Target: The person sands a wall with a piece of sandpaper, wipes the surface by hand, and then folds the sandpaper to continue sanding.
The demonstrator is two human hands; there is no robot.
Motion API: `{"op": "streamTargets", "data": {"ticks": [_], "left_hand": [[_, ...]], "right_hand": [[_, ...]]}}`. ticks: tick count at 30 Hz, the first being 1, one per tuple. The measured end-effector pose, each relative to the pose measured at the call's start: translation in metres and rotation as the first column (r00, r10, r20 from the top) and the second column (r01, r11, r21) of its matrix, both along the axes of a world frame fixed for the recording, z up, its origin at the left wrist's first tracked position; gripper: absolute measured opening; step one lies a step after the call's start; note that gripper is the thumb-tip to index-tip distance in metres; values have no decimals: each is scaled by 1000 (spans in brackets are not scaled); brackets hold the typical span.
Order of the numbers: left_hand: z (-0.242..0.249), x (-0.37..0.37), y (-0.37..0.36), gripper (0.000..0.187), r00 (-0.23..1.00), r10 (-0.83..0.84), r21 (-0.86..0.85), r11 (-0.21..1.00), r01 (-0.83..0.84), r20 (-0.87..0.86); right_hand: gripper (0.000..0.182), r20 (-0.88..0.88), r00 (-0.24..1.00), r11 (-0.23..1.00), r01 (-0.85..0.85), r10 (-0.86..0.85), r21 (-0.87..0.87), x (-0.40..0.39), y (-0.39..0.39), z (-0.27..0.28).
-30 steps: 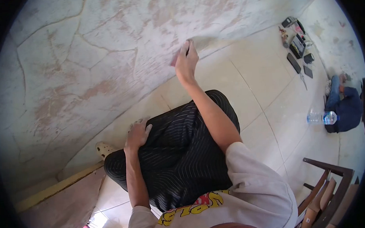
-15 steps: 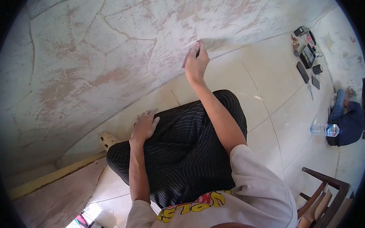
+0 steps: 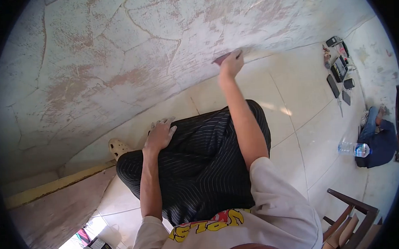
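Reddish-brown sheet [image 3: 221,59] lies low at the patchy wall [image 3: 161,59], clamped in the fingers of the right hand [image 3: 233,67], the nearer of the two. It projects from them toward the wall, its visible long edge roughly following the wall's foot; contact is unclear. Left hand [image 3: 160,135], fingers slightly apart, rests on striped trousers [image 3: 196,158].

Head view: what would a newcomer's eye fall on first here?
The pale, brown-patched wall fills the upper left, crossed by irregular lines. Next comes the right hand at the wall's foot, holding a reddish-brown piece. After those, the eye finds the left hand at the edge of the dark striped trousers, and a clear bottle far right.
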State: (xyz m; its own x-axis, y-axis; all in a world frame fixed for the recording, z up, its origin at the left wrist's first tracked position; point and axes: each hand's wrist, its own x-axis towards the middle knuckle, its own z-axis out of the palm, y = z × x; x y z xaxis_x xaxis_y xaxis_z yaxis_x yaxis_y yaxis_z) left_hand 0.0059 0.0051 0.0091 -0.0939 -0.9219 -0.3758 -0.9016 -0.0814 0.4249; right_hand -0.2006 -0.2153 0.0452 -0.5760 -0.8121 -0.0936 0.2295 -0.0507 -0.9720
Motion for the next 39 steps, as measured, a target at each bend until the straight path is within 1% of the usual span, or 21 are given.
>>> {"op": "streamTargets", "data": {"ticks": [2,4,7,9,10,11,14,16,17,20,24,26,27,29,30,32,33,35,36,38,39], "left_hand": [[2,1,1,44,1000,11,37,999,-12,14],[-1,0,-2,44,1000,1,18,1000,-2,31],[-8,-2,-6,43,1000,-8,-26,1000,8,-16],[-7,1,-1,43,998,-13,-60,998,9,-65],[-6,2,1,43,1000,-13,17,1000,14,-17],[-4,2,2,43,1000,-14,90,996,12,28],[1,2,-1,45,1000,24,94,995,-23,-11],[1,0,-3,44,1000,28,48,998,-28,-6],[1,0,-2,44,1000,31,9,999,-31,-1],[3,-3,-3,44,1000,10,47,999,-10,-3],[1,-4,-2,44,1000,11,41,999,-11,-8],[-1,0,-2,45,1000,12,28,1000,-12,-13],[-1,0,-2,45,1000,17,28,999,-16,-13],[0,-2,-4,45,1000,3,33,999,-4,25],[0,-2,-8,45,1000,5,38,999,-6,26],[0,-3,-7,46,999,8,4,1000,-7,-38],[0,-2,-4,46,999,10,6,1000,-10,-33],[-2,-1,-2,46,999,-20,92,996,15,45],[-3,-2,-5,46,999,-15,86,996,11,44],[-7,-1,-4,45,999,-21,-9,1000,21,34],[-11,0,-1,45,999,-18,1,1000,18,35]], "right_hand": [[41,3,1000,997,-24,24,71,0,9,10],[40,-238,944,973,-213,230,94,9,31,19],[37,-332,937,993,-120,111,-7,13,20,3],[36,-266,957,994,-113,111,8,15,27,6],[35,-208,971,993,-119,118,7,18,29,15],[35,-207,971,992,-123,120,-1,17,25,13],[35,-231,972,998,-43,33,-40,-2,1,3],[36,13,1000,999,10,-9,-47,-17,-16,7],[36,16,1000,999,12,-12,-45,-15,-14,2],[36,-417,909,992,-55,2,-116,-6,0,-3],[36,-231,970,991,55,-82,-121,-8,-8,2],[36,-22,999,998,-45,46,47,-13,3,37],[36,-21,998,998,-50,51,47,-10,11,33],[34,-405,887,971,-238,224,14,-3,23,20],[34,-403,886,971,-240,227,19,-6,14,23],[32,-19,1000,999,4,-5,-54,-13,-3,29],[32,-14,1000,999,1,-2,-52,-9,3,25],[30,-407,906,986,-155,117,-62,-2,17,16],[30,-409,905,985,-160,119,-68,-3,11,10],[31,-457,886,980,-23,-71,-197,-7,-2,-4],[30,-112,994,998,-6,-1,-69,-12,-7,14]]}}
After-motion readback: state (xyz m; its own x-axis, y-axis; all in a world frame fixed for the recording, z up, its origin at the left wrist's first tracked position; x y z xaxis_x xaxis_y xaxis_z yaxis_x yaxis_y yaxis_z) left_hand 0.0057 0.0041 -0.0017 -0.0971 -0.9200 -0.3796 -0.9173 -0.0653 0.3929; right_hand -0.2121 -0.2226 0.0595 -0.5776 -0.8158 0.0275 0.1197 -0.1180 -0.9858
